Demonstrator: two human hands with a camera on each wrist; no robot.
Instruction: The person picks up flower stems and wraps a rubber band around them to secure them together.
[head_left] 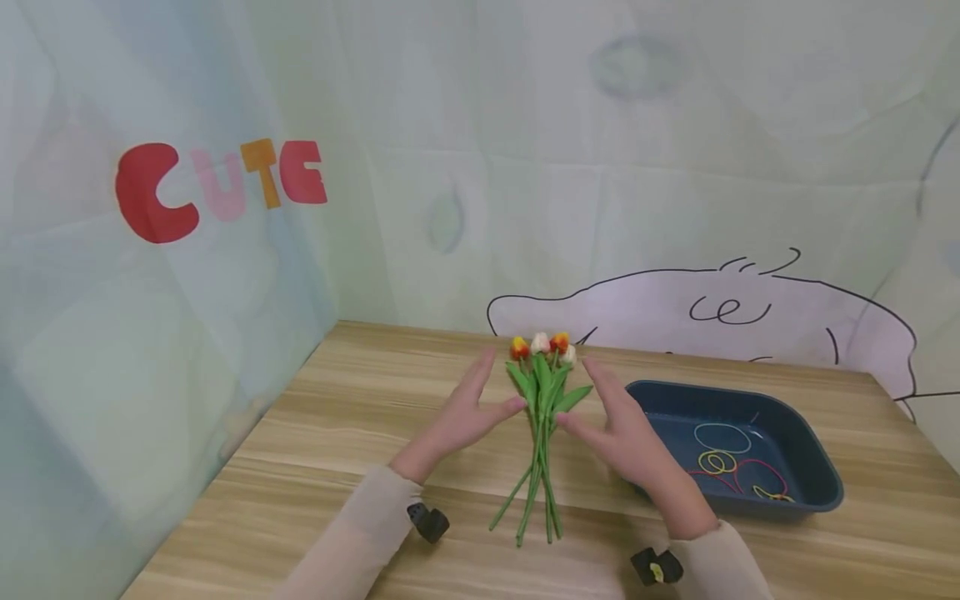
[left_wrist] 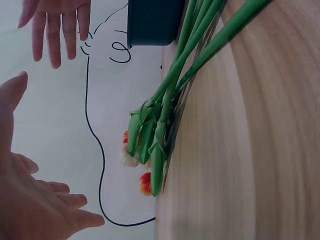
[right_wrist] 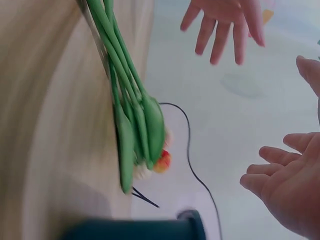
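Observation:
A bunch of artificial tulips (head_left: 542,417) lies on the wooden table, its red-yellow and white heads toward the wall and its green stems crossing toward the front. My left hand (head_left: 467,414) hovers at the left of the bunch, fingers extended and thumb toward the leaves. On the other side my right hand (head_left: 626,433) is held the same way, thumb near the stems. Both wrist views show the hands raised above the table, apart from the flowers, with nothing held. In the left wrist view the tulip stems (left_wrist: 180,75) rest along the tabletop.
A dark blue tray (head_left: 817,467) stands right of the right hand, partly behind that forearm. Several coloured rubber bands (head_left: 722,437) lie inside it. A printed cloth backdrop (head_left: 450,125) rises behind the table (head_left: 360,392) and at its left.

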